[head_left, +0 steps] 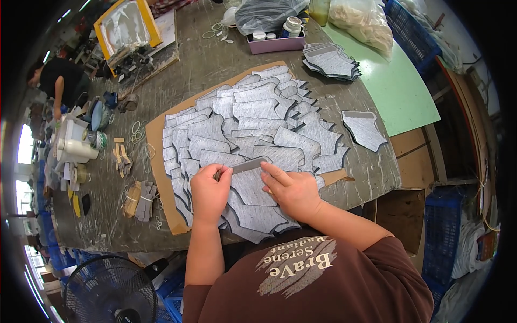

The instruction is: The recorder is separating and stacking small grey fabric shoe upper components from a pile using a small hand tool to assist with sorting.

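Several grey felt-like cut pieces lie overlapping on a brown cardboard sheet on the worktable. My left hand is closed around a small brush whose tip touches the top strip of the nearest grey piece. My right hand presses flat on that same piece, its index finger pointing along the upper edge. Both forearms come in from the bottom edge.
A stack of grey pieces and a single piece lie at the right near a green board. A purple tray with jars, plastic bags, rubber bands and white containers sit around. A fan stands below left; another person is at far left.
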Motion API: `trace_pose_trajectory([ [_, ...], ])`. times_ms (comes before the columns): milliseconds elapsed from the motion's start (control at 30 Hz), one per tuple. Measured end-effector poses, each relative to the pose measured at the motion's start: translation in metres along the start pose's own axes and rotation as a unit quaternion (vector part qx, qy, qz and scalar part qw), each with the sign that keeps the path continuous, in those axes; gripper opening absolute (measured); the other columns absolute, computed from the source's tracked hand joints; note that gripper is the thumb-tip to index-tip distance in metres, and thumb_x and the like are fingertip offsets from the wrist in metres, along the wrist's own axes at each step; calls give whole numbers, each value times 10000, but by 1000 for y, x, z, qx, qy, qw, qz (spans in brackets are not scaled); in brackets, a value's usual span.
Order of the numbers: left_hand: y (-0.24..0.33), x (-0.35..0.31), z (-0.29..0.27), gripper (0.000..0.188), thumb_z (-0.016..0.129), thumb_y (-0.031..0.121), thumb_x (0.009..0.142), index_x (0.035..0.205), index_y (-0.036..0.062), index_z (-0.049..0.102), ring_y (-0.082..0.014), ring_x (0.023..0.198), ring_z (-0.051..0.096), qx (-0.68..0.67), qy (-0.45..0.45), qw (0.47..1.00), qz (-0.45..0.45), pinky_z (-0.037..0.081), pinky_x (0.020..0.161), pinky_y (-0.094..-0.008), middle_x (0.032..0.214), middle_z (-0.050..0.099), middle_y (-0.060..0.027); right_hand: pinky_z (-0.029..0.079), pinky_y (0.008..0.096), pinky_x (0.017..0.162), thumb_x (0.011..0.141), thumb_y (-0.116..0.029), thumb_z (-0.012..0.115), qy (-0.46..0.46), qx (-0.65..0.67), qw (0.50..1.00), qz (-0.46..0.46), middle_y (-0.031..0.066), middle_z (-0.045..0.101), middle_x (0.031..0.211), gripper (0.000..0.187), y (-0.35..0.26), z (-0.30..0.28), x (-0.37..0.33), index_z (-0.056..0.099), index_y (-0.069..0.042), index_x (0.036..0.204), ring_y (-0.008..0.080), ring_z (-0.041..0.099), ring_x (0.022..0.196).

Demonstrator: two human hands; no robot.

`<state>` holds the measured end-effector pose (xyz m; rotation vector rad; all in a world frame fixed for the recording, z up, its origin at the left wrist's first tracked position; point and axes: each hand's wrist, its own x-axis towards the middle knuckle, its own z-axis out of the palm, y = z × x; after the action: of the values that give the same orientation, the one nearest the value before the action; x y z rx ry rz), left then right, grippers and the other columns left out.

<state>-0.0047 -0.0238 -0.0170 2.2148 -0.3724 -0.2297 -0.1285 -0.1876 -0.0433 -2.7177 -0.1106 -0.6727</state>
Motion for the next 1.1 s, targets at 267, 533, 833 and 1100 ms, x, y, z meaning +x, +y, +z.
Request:
trace_pose_trajectory([
  [267,-9,-23,-6,123,695,-96,719,760,-21,606,-63,642,528,-218,30,975,34,427,553,-213,874,641,-84,507,364,573,759,-209,722,37,193,966,170,92,591,1046,460,2,-11,7,545,-70,1160,293,628,706],
  [533,3,-34,-16,189,704,-81,723,866,-1,609,-56,594,524,-227,-71,971,-15,426,537,-204,746,611,-30,387,224,598,905,-74,574,64,535,798,271,-29,498,709,45,1,2,1,558,-34,916,52,423,663],
  [833,-10,-30,-3,109,638,34,844,937,-20,619,-80,626,529,-138,33,987,81,426,516,-202,826,595,-28,390,183,586,948,-117,527,158,605,649,434,-52,532,770,69,40,-42,-1,546,-64,988,19,465,665],
  [1100,7,-42,-26,379,391,224,1007,1261,-55,422,-92,564,407,-525,-91,846,-17,371,455,-223,824,441,-45,459,300,699,870,-150,578,149,147,863,460,114,647,792,240,173,-108,-22,624,-5,1056,180,590,728],
])
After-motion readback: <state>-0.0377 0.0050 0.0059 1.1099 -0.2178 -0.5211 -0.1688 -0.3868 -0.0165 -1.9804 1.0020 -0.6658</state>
